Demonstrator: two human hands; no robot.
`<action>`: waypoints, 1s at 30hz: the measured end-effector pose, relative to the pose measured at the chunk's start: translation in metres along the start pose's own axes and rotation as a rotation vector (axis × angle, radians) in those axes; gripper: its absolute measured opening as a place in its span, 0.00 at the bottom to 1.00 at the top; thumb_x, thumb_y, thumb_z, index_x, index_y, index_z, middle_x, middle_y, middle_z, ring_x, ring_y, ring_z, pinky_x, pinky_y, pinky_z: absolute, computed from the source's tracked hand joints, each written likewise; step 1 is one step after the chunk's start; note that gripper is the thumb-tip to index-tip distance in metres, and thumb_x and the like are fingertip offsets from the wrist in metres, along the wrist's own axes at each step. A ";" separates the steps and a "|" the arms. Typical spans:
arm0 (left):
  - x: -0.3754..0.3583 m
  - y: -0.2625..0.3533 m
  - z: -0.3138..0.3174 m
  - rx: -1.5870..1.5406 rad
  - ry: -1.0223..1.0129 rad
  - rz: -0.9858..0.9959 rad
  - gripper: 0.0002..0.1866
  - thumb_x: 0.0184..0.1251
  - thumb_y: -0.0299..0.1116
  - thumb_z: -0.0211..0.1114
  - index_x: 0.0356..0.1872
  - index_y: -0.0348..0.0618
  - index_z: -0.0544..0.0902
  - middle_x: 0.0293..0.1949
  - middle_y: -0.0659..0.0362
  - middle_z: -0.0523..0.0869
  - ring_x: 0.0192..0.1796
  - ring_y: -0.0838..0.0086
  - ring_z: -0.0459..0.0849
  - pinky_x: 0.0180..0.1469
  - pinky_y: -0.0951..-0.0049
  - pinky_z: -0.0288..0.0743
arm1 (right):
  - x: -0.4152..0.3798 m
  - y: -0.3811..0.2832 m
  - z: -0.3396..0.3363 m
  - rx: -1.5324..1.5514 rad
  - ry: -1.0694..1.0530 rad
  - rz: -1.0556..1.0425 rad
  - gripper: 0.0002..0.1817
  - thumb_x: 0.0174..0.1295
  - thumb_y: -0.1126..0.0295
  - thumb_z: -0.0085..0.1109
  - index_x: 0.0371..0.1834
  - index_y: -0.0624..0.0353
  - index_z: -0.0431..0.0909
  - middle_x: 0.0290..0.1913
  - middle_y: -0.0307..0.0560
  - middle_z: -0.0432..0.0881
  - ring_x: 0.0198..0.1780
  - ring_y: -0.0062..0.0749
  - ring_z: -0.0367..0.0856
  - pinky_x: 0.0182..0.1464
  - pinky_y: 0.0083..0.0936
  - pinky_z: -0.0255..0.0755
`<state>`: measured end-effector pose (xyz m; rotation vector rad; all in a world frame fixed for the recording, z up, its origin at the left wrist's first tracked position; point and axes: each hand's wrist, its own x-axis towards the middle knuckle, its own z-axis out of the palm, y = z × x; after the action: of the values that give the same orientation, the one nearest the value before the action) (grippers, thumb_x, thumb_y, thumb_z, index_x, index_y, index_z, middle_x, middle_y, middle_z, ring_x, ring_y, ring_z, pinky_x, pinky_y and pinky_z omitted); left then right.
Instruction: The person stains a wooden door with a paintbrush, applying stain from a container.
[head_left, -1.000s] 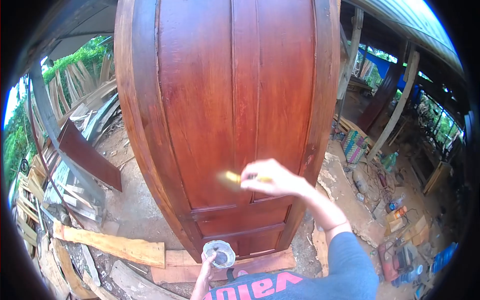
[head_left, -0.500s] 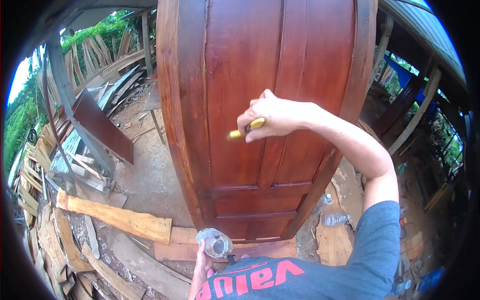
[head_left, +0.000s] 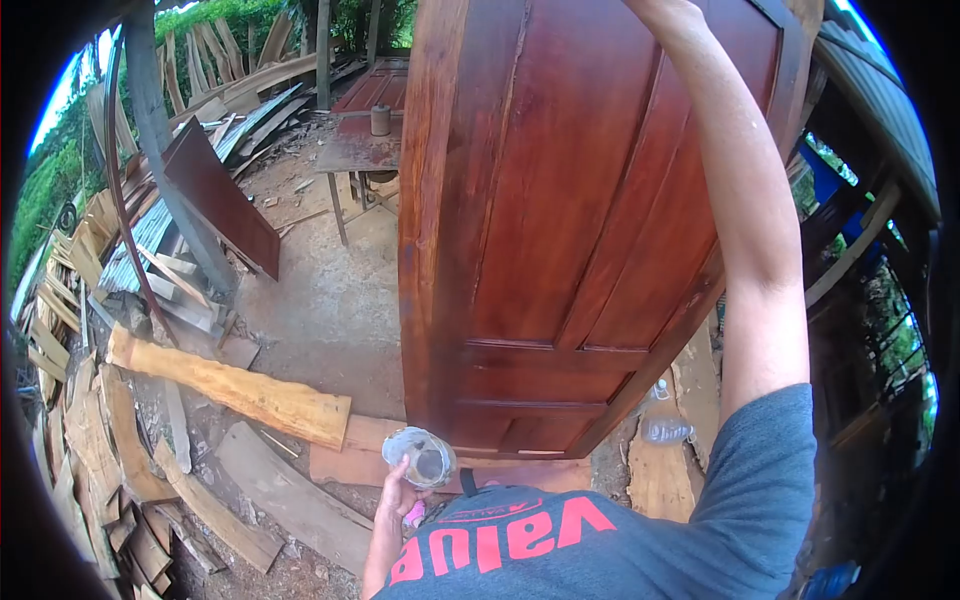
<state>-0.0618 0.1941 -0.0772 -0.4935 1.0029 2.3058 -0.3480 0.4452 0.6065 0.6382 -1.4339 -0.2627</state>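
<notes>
My left hand [head_left: 398, 490] is closed on the rim of a translucent plastic tub [head_left: 408, 445] with a dark patch inside, low in front of my body. Before me stands a tall reddish-brown panelled wooden door [head_left: 560, 230], its surface glossy in places. My right arm reaches up across the door's upper right. Only the base of my right hand [head_left: 660, 8] shows at the top edge; its fingers, and anything in them, are out of view.
A live-edge yellow plank [head_left: 230, 390] lies on the ground at left, near scattered offcuts. A dark panel [head_left: 222, 200] leans by a post. Behind stands a small table [head_left: 360, 152] with a can [head_left: 380, 120]. A clear bottle [head_left: 666, 431] lies right of the door.
My right hand, which held a yellow-handled brush near the door's middle, has risen to the top edge. The view has turned left. The tub stays in my left hand.
</notes>
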 end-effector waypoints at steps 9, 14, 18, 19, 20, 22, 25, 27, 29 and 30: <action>-0.006 0.020 -0.018 0.018 -0.024 -0.093 0.40 0.66 0.58 0.64 0.75 0.57 0.63 0.70 0.54 0.73 0.69 0.53 0.74 0.64 0.37 0.67 | -0.137 -0.112 -0.036 0.787 -1.054 0.100 0.17 0.72 0.55 0.57 0.38 0.58 0.83 0.31 0.48 0.84 0.38 0.41 0.82 0.44 0.39 0.70; 0.002 0.042 -0.022 0.044 -0.038 -0.070 0.41 0.64 0.58 0.67 0.74 0.58 0.63 0.68 0.54 0.73 0.67 0.55 0.74 0.58 0.43 0.73 | -0.060 -0.092 -0.117 1.149 -0.468 0.474 0.15 0.76 0.65 0.55 0.31 0.61 0.79 0.24 0.36 0.75 0.31 0.19 0.75 0.33 0.22 0.68; 0.015 0.052 -0.012 0.081 -0.030 -0.059 0.41 0.63 0.58 0.67 0.74 0.56 0.64 0.68 0.55 0.74 0.67 0.57 0.75 0.58 0.43 0.73 | -0.061 -0.063 -0.169 1.230 -0.191 0.420 0.19 0.76 0.54 0.54 0.47 0.63 0.77 0.27 0.35 0.71 0.24 0.14 0.66 0.29 0.16 0.64; 0.021 0.051 -0.010 0.070 -0.037 -0.065 0.41 0.60 0.59 0.69 0.73 0.59 0.66 0.69 0.57 0.74 0.69 0.57 0.73 0.62 0.43 0.69 | -0.070 -0.057 -0.184 1.225 -0.208 0.432 0.20 0.75 0.53 0.54 0.48 0.63 0.77 0.28 0.35 0.71 0.25 0.14 0.66 0.29 0.16 0.64; 0.023 0.052 -0.004 0.078 -0.037 -0.083 0.41 0.60 0.59 0.69 0.73 0.59 0.66 0.69 0.57 0.74 0.69 0.57 0.73 0.62 0.43 0.69 | -0.072 -0.067 -0.191 1.225 -0.224 0.444 0.21 0.75 0.52 0.54 0.49 0.64 0.76 0.28 0.35 0.71 0.25 0.14 0.66 0.29 0.16 0.64; 0.026 0.056 0.011 0.059 -0.100 -0.044 0.41 0.61 0.59 0.69 0.73 0.58 0.65 0.69 0.57 0.74 0.69 0.57 0.73 0.62 0.44 0.69 | -0.078 -0.070 -0.197 1.234 -0.254 0.472 0.23 0.74 0.51 0.54 0.51 0.64 0.76 0.29 0.36 0.72 0.25 0.14 0.66 0.28 0.15 0.64; 0.035 0.050 0.015 0.067 -0.097 -0.058 0.42 0.61 0.59 0.68 0.74 0.57 0.64 0.70 0.56 0.73 0.69 0.56 0.72 0.63 0.43 0.69 | -0.090 -0.062 -0.210 1.268 -0.289 0.508 0.26 0.73 0.48 0.55 0.53 0.66 0.75 0.30 0.36 0.72 0.25 0.13 0.66 0.27 0.15 0.63; 0.039 0.045 0.011 0.068 -0.121 -0.085 0.41 0.63 0.59 0.67 0.74 0.56 0.64 0.71 0.56 0.71 0.70 0.56 0.71 0.65 0.40 0.67 | -0.093 -0.070 -0.218 1.282 -0.310 0.528 0.29 0.72 0.47 0.55 0.54 0.66 0.74 0.31 0.36 0.72 0.25 0.13 0.66 0.27 0.15 0.63; 0.037 0.043 0.012 0.075 -0.151 -0.120 0.41 0.64 0.58 0.67 0.74 0.56 0.64 0.70 0.56 0.72 0.70 0.56 0.71 0.65 0.40 0.67 | -0.099 -0.068 -0.231 1.293 -0.324 0.538 0.31 0.71 0.45 0.55 0.56 0.67 0.74 0.32 0.36 0.72 0.25 0.12 0.66 0.27 0.14 0.63; 0.036 0.045 0.014 0.077 -0.180 -0.142 0.40 0.64 0.58 0.67 0.74 0.56 0.64 0.70 0.56 0.72 0.70 0.56 0.72 0.65 0.40 0.67 | -0.098 -0.072 -0.227 1.301 -0.324 0.538 0.32 0.71 0.44 0.55 0.57 0.67 0.73 0.32 0.36 0.72 0.25 0.12 0.66 0.26 0.14 0.62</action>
<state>-0.1196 0.1922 -0.0635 -0.3086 0.9344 2.1343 -0.1275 0.4958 0.4836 1.2166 -1.9427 1.1345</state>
